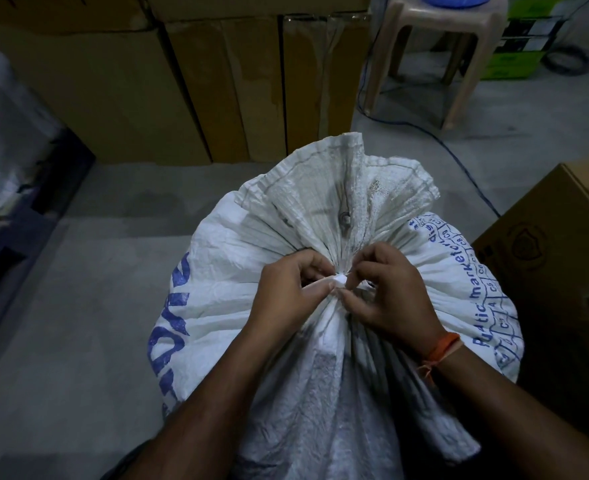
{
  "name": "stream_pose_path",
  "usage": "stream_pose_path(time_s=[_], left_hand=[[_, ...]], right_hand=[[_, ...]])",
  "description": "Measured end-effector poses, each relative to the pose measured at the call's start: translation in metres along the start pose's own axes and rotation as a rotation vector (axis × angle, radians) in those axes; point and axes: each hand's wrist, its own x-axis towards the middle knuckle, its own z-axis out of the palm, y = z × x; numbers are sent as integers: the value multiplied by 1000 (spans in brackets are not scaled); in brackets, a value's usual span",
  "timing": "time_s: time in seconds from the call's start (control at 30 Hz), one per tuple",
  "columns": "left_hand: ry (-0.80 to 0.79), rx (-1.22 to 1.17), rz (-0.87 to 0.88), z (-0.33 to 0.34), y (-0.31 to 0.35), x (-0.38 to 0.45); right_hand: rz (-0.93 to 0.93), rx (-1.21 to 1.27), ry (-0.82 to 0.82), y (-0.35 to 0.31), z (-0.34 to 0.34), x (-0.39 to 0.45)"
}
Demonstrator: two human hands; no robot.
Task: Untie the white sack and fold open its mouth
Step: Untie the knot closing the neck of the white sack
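Observation:
A full white woven sack [230, 271] with blue print stands on the floor right below me. Its mouth [338, 181] is gathered and fans out above a tight neck. A white tie [341, 280] is knotted around that neck. My left hand [286, 292] pinches the tie from the left with thumb and forefinger. From the right, my right hand [393, 292], with an orange thread band on its wrist, pinches the knot with its fingertips. Both hands touch at the knot and hide most of it.
Tall brown cartons [189, 88] stand behind the sack. A beige plastic stool [438, 46] is at the back right, with a blue cable [459, 161] running over the grey floor. Another carton [556, 278] stands close on the right. A dark rack [16, 216] lines the left.

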Motion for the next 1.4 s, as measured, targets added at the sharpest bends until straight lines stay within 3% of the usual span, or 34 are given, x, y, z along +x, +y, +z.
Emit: stream_pose_path(time_s=[0.17, 0.27, 0.33, 0.53, 0.63, 1.0, 1.4], left_hand=[[23, 59, -9, -2, -2, 2], [11, 64, -17, -1, -1, 3], [0, 59, -22, 0, -2, 3], [-14, 54, -22, 3, -1, 3], [-36, 47, -2, 2, -4, 2], [-48, -284, -161, 5, 0, -5], [-47, -430, -246, 5, -6, -6]], right_hand=[[-110, 42, -179, 4, -18, 2], [-95, 75, -369, 6, -32, -7], [-56, 118, -410, 6, -37, -11], [207, 85, -140, 2, -24, -9], [254, 35, -100, 3, -15, -12], [200, 71, -8, 0, -5, -10], [174, 77, -5, 0, -2, -12]])
